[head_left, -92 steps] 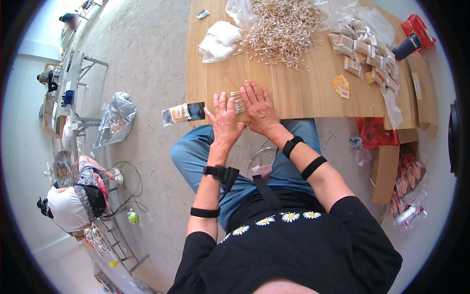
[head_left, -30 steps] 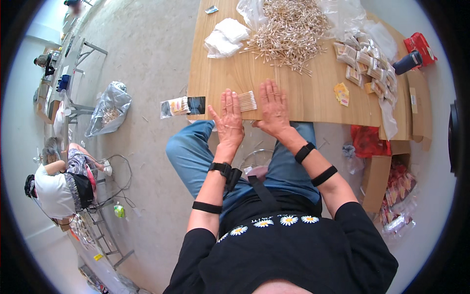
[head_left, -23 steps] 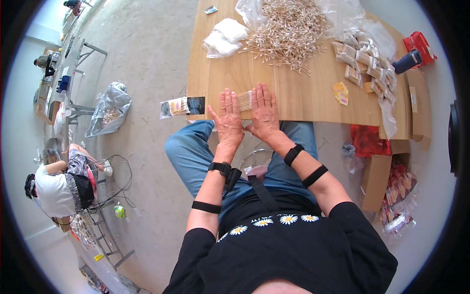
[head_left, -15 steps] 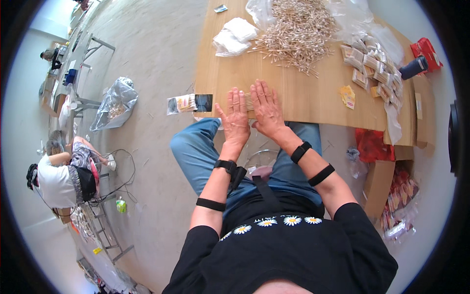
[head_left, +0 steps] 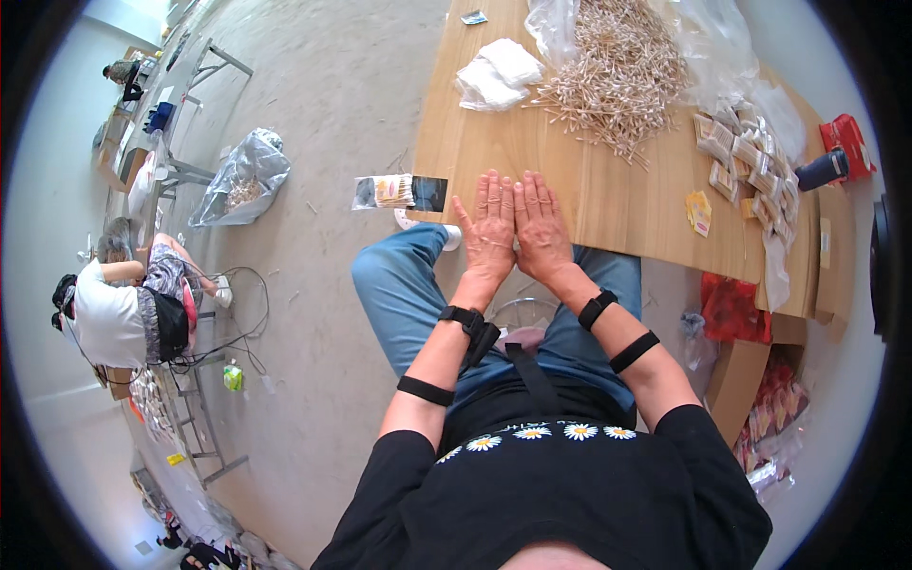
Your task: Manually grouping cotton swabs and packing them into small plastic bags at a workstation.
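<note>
My left hand (head_left: pixel 489 233) and my right hand (head_left: pixel 542 231) lie side by side at the near edge of the wooden table (head_left: pixel 608 204), fingers stretched forward and palms down. Their inner edges almost touch. Whatever lies under the palms is hidden; no cotton swabs show between them now. Left of my left hand, a clear packet of cotton swabs with a yellow label (head_left: pixel 392 191) overhangs the table edge, next to a dark flat square (head_left: pixel 429 194). Beyond my hands spreads a large heap of loose cotton swabs (head_left: pixel 622 71).
White plastic bags (head_left: pixel 499 74) lie left of the heap. Several filled swab packets (head_left: pixel 746 161) are piled at the right, near yellow cards (head_left: pixel 698 213) and a dark bottle (head_left: pixel 823 170). A clear bag (head_left: pixel 244 180) stands on the floor; another person (head_left: pixel 114 318) sits at far left.
My hands have come together, closing the gap where a row of cotton swabs showed. The whole view has shifted, so the table sits further right and slightly lower.
</note>
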`<state>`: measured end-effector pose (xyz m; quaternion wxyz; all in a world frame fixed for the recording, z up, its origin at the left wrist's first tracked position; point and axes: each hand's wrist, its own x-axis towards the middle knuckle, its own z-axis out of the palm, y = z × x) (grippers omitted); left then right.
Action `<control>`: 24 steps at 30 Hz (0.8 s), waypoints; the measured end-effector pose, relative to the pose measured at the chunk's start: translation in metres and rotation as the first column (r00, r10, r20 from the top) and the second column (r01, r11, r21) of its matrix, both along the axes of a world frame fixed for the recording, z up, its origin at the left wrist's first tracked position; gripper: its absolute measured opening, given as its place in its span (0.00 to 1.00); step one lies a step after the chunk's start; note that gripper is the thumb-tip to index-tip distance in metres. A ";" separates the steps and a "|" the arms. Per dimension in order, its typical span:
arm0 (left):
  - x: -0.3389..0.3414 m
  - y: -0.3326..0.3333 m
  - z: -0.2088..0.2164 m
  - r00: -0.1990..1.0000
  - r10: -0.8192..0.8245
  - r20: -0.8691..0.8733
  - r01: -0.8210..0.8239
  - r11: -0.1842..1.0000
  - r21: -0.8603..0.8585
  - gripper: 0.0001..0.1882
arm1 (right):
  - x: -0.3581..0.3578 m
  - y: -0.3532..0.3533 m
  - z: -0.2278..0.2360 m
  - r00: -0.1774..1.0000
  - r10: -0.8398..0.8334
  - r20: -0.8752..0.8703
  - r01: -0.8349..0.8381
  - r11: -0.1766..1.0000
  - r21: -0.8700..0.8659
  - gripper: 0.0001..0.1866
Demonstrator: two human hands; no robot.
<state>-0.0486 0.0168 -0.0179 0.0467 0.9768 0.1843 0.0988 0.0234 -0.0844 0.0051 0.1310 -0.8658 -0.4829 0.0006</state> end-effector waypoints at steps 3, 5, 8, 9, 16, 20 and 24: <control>-0.011 0.003 0.023 0.995 0.010 -0.101 -0.016 0.998 -0.063 0.49 | 0.001 0.000 -0.004 0.999 0.017 -0.042 -0.016 0.999 0.041 0.51; -0.028 0.005 0.043 0.997 0.031 0.066 -0.018 0.980 -0.200 0.45 | 0.003 -0.002 -0.003 1.000 0.025 -0.003 -0.025 1.000 -0.006 0.55; -0.061 0.024 0.047 0.933 0.173 0.315 -0.055 0.934 -0.352 0.36 | 0.004 -0.006 0.003 1.000 0.004 -0.006 -0.004 1.000 -0.015 0.59; -0.069 0.034 0.045 0.876 0.273 0.397 -0.116 0.919 -0.377 0.31 | 0.004 -0.005 0.004 1.000 0.002 -0.006 -0.002 1.000 -0.018 0.59; -0.080 0.104 0.009 0.501 0.865 0.017 0.072 -0.022 -0.997 0.22 | 0.002 -0.002 0.006 0.999 -0.007 -0.045 0.006 0.999 -0.032 0.58; -0.059 0.128 -0.010 0.493 0.863 -0.112 0.217 -0.247 -0.944 0.25 | 0.001 0.001 0.010 0.996 -0.019 -0.087 0.014 0.998 -0.056 0.57; -0.045 0.148 -0.026 0.440 0.885 -0.153 0.388 -0.341 -0.856 0.24 | -0.001 0.002 0.011 0.996 -0.014 -0.085 0.012 1.000 -0.024 0.60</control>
